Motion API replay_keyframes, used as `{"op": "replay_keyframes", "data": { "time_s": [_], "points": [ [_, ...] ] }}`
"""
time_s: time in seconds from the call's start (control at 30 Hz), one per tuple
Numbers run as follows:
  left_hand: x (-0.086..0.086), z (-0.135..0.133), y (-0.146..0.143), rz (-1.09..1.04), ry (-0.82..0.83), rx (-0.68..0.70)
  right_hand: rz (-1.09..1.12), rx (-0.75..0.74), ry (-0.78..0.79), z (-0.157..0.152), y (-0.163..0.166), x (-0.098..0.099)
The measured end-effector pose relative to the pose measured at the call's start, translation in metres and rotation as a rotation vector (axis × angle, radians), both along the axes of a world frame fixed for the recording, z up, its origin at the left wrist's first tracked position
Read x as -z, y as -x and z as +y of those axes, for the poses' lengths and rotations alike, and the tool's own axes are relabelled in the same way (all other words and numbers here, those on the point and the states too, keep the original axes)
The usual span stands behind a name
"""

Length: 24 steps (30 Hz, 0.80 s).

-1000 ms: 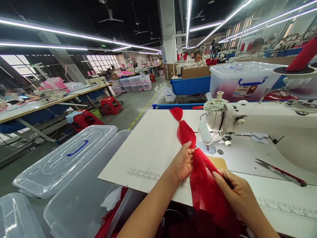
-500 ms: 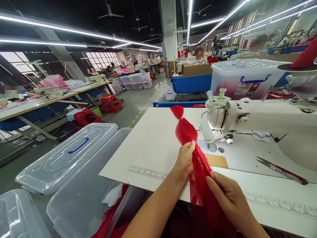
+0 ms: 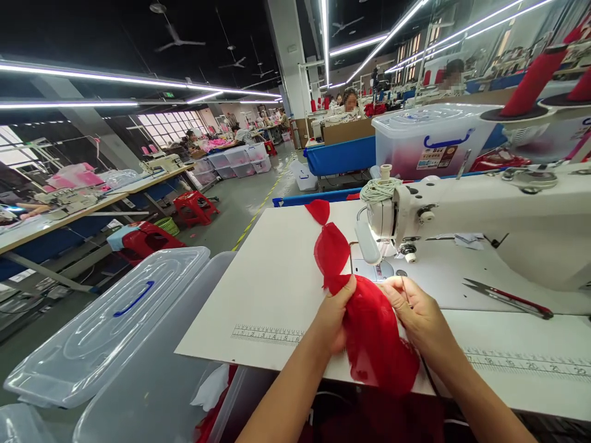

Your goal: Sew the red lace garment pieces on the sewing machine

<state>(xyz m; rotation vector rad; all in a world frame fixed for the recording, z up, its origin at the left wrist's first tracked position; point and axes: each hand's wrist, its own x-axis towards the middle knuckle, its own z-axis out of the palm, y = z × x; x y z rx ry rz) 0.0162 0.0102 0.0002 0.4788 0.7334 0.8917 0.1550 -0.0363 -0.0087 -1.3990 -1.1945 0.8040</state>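
Sheer red fabric (image 3: 376, 329) lies over the front edge of the white sewing table (image 3: 272, 271), its lower end hanging past the edge. My left hand (image 3: 336, 314) is closed on its gathered upper part. Beyond that hand, more joined red pieces (image 3: 331, 249) trail away across the tabletop. My right hand (image 3: 410, 307) pinches the fabric's right upper edge, close to the needle plate. Just behind it stands a white sewing machine (image 3: 462, 206), its presser foot partly hidden by a pale guard. Red-handled thread snips (image 3: 508, 298) rest to the right of my right hand.
A printed ruler scale (image 3: 263, 335) runs along the table front. Lidded clear plastic boxes (image 3: 115, 314) stand at the left, and another box (image 3: 429, 135) is behind the machine. Red thread cones (image 3: 530, 83) rise at the right. People sit at machines farther back.
My right hand has moved up toward the needle area, and the red fabric below my left hand has spread out wider. The view has shifted slightly to the right.
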Motion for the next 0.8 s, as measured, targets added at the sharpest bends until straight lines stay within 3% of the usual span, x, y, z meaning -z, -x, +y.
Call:
{"op": "replay_keyframes", "data": {
  "time_s": [0.13, 0.33, 0.53, 0.8],
  "points": [
    [-0.005, 0.006, -0.006, -0.036, 0.073, -0.162, -0.167, 0.161, -0.026, -0.016, -0.002, -0.002],
    [-0.016, 0.007, -0.013, -0.018, 0.176, -0.14, -0.356, 0.108, 0.095, -0.026, -0.002, 0.016],
    [-0.016, 0.006, -0.015, -0.052, 0.164, -0.115, -0.285, -0.003, 0.046, -0.019, -0.005, 0.029],
    [-0.016, 0.01, -0.015, -0.003, 0.112, -0.198, -0.207, -0.025, 0.069, -0.017, -0.001, 0.027]
  ]
}}
